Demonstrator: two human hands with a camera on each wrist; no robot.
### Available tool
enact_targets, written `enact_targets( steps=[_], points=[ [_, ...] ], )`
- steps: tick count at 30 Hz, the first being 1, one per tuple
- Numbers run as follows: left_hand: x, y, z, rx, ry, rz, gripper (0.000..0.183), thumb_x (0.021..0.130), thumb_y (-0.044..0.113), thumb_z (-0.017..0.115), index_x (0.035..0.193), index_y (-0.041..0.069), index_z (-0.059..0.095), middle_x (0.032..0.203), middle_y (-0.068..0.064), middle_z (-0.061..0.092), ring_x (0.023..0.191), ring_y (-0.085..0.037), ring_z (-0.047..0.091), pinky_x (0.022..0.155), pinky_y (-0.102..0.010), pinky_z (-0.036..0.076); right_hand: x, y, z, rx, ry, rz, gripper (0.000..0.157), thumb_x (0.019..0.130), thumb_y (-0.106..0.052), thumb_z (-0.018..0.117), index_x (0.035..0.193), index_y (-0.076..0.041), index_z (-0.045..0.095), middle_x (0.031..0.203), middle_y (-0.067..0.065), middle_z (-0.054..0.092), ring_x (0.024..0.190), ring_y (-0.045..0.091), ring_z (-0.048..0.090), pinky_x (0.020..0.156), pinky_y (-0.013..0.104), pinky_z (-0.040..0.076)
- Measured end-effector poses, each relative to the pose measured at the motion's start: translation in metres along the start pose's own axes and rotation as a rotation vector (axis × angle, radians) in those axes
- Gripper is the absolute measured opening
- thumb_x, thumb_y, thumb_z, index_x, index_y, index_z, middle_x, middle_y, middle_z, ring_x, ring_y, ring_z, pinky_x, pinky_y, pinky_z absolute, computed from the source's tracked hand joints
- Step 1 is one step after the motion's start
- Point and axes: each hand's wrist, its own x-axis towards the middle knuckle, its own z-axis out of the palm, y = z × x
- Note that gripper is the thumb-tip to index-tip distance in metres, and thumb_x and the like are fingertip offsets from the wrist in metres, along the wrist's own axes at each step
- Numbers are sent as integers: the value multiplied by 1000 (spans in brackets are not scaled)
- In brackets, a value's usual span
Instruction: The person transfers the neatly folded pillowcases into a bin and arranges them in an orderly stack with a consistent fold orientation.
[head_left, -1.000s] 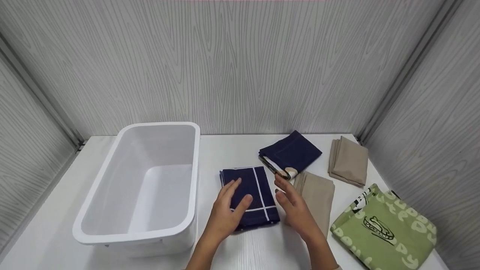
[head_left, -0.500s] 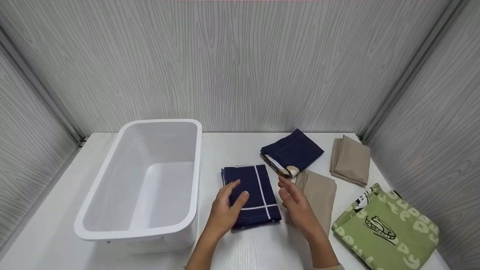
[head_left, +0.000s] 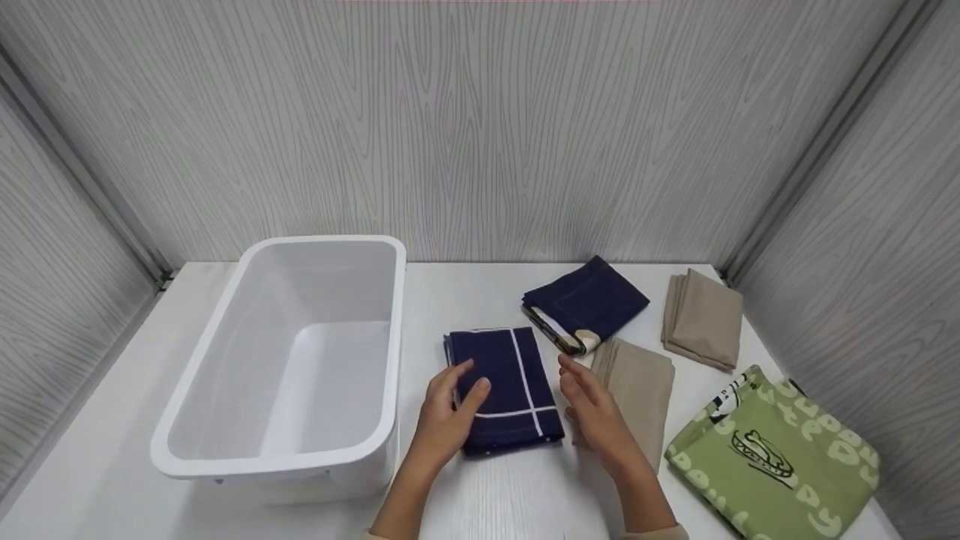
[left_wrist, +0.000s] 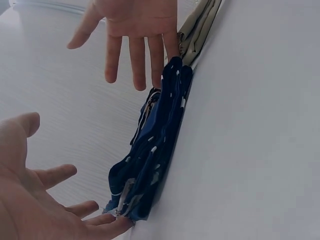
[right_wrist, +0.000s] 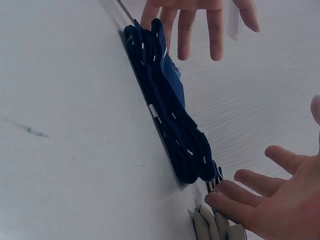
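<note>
1. Head view: the white-lined navy cloth point(head_left: 501, 367) lies folded on the bench point(head_left: 450, 292) between the left hand point(head_left: 441, 421) and the right hand point(head_left: 600, 416), with the white tub point(head_left: 395, 337) off to its left. Its long axis runs roughly front to back, so each hand faces one long side. The left hand is nearer, its fingers overlapping the cloth's left edge from this angle; the right hand stands just off the right edge, with a beige cloth point(head_left: 642, 390) partly behind it. Both hands have fingers extended, gripping nothing

2. Left wrist view: the cloth's layered near edge spans between the hands. The left hand, lower left, has fingers spread apart, the lowest fingertips at the cloth's end; whether they press on it I cannot tell

3. Right wrist view: the right hand, lower right, is likewise spread and holds nothing, its lowest fingertips close to the cloth's right end and the beige cloth; contact cannot be told. Opposite, the left hand's fingers are partly hidden behind the folds
</note>
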Motion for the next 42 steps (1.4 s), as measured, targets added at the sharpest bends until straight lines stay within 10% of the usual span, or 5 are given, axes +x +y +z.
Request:
enact_targets(
  steps=[18, 42],
  points=[
    [2, -5, -5, -151, 30, -141, 63, 99, 45, 56, 147, 5, 47, 156, -25, 31, 142, -46, 34, 117, -54, 29, -1, 3, 0, 124, -40, 105, 59, 107, -40, 42, 156, -8, 31, 160, 26, 23, 144, 47, 29, 113, 57, 32],
    [6, -8, -8, -175, 22, -139, 63, 101, 43, 53, 146, -1, 44, 156, -23, 35, 147, -39, 28, 121, -49, 23, 2, 7, 1, 141, -111, 166, 67, 107, -46, 37, 157, -4, 24, 152, 37, 32, 133, 44, 48, 94, 43, 54]
  ],
)
